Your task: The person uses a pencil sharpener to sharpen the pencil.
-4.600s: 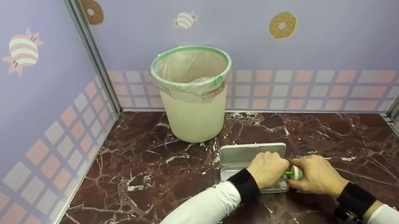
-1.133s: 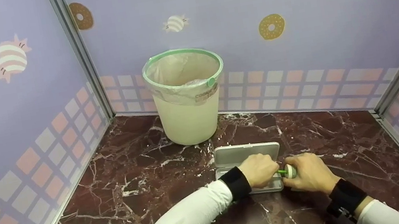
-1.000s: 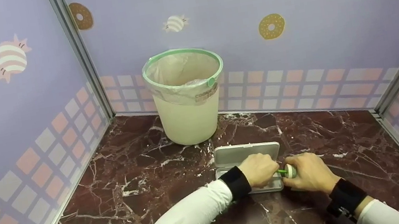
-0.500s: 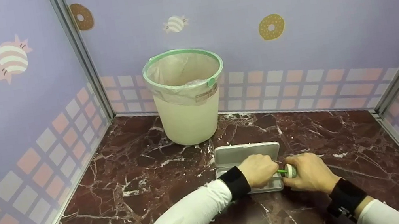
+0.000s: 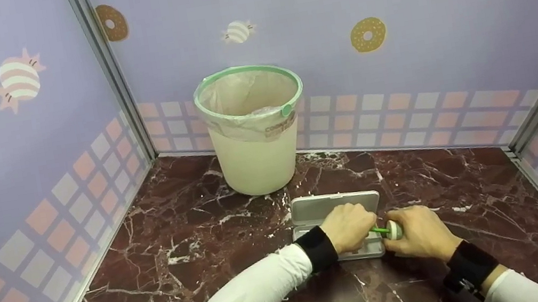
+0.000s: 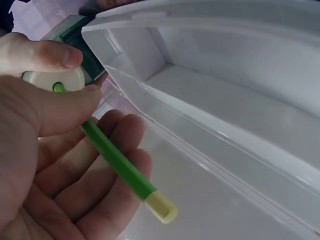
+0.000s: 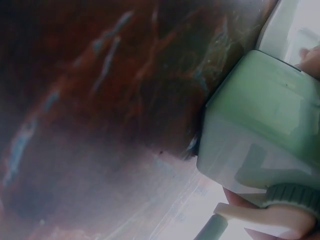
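Note:
My left hand (image 5: 350,227) pinches a green pencil (image 6: 117,162) between thumb and fingers. Its cream end points back over the palm, while the other end enters the round hole in the cream face (image 6: 55,80) of a green pencil sharpener (image 5: 394,230). Gripping that sharpener from the right is my right hand (image 5: 422,232). In the right wrist view the sharpener's pale green body (image 7: 265,110) is large, with a white crank arm (image 7: 260,216) below it. Both hands work over the right part of an open white pencil case (image 5: 334,205), whose lid stands up behind them.
A white bin (image 5: 256,158) with a green rim and a plastic liner stands behind the pencil case. Patterned lilac panels (image 5: 168,59) enclose the dark red marbled table (image 5: 217,235) at the back and sides.
The head view has shifted slightly, moving the scene a little left since the oldest frame. Both hands keep their hold on pencil and sharpener, with the pencil's tilt slightly changed.

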Demonstrator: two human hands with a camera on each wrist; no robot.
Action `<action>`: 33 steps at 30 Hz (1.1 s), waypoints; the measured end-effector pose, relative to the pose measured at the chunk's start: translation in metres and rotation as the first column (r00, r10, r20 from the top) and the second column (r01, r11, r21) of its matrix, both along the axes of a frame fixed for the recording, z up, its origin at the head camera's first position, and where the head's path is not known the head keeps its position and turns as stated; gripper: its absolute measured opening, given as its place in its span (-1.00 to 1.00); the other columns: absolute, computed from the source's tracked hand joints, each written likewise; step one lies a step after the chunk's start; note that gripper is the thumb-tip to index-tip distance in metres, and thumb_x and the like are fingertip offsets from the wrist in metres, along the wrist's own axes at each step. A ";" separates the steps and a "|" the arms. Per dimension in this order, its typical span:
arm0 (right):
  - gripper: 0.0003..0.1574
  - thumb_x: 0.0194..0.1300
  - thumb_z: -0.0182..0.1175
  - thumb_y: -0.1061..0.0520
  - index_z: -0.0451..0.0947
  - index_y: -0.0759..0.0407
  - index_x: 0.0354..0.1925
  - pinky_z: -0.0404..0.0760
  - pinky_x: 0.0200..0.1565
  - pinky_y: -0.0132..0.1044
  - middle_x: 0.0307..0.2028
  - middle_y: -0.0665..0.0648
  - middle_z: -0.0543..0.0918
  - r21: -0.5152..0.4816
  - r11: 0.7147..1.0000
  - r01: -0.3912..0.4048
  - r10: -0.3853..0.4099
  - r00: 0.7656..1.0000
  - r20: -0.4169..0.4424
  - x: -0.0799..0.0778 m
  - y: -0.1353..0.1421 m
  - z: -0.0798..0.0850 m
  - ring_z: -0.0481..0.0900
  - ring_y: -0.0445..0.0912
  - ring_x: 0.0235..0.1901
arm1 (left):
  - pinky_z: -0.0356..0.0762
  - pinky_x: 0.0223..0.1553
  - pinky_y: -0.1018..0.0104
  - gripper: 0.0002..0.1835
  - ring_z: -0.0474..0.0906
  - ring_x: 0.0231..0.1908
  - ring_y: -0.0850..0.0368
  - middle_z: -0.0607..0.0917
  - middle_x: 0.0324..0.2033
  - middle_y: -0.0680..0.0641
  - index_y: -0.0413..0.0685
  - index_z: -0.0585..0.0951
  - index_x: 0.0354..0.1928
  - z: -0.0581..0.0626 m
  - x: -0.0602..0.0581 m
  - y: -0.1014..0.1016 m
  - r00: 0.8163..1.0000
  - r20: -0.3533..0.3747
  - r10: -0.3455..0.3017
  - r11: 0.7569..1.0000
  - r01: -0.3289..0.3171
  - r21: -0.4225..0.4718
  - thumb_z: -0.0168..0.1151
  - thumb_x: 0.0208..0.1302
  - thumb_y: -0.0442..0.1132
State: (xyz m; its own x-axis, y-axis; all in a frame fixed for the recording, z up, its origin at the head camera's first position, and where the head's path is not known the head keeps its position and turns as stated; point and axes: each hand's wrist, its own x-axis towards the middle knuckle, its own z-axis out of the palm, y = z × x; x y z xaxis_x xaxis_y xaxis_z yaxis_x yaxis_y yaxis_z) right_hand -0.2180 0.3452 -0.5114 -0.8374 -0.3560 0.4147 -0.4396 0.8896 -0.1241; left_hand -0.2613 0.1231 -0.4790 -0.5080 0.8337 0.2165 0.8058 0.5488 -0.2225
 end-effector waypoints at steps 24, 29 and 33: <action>-0.53 -0.09 0.63 -0.15 0.47 -0.17 -0.49 0.41 -0.49 -0.27 -0.61 -0.20 0.51 0.005 1.000 0.009 -0.009 1.000 0.005 0.001 0.000 -0.001 0.43 -0.27 -0.56 | 0.84 -0.34 0.24 -0.83 0.85 -0.39 0.10 0.88 -0.36 0.06 0.19 0.84 -0.32 0.001 0.001 0.000 0.999 -0.027 -0.023 0.999 0.022 -0.037 0.37 0.39 -0.27; -0.54 -0.08 0.63 -0.15 0.48 -0.16 -0.48 0.42 -0.50 -0.27 -0.60 -0.19 0.52 0.013 1.000 0.012 -0.013 1.000 0.012 0.001 0.001 0.000 0.45 -0.26 -0.56 | 0.84 -0.35 0.24 -0.84 0.84 -0.39 0.10 0.87 -0.36 0.06 0.18 0.84 -0.33 0.003 0.001 0.000 0.999 -0.023 -0.026 0.999 0.025 -0.048 0.39 0.36 -0.27; -0.54 -0.09 0.62 -0.15 0.48 -0.16 -0.48 0.42 -0.50 -0.27 -0.61 -0.19 0.52 0.011 1.000 0.015 -0.015 1.000 0.010 0.000 0.001 0.000 0.45 -0.26 -0.56 | 0.84 -0.34 0.23 -0.84 0.84 -0.39 0.11 0.87 -0.36 0.06 0.18 0.84 -0.33 0.003 0.001 0.000 0.999 -0.024 -0.031 0.998 0.029 -0.051 0.39 0.37 -0.27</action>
State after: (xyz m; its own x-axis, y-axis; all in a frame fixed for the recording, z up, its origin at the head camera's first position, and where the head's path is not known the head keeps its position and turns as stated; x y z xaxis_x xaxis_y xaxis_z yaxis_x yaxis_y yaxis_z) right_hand -0.2176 0.3462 -0.5112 -0.8469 -0.3477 0.4024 -0.4250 0.8973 -0.1191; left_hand -0.2601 0.1233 -0.4758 -0.4775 0.8587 0.1862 0.8156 0.5120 -0.2697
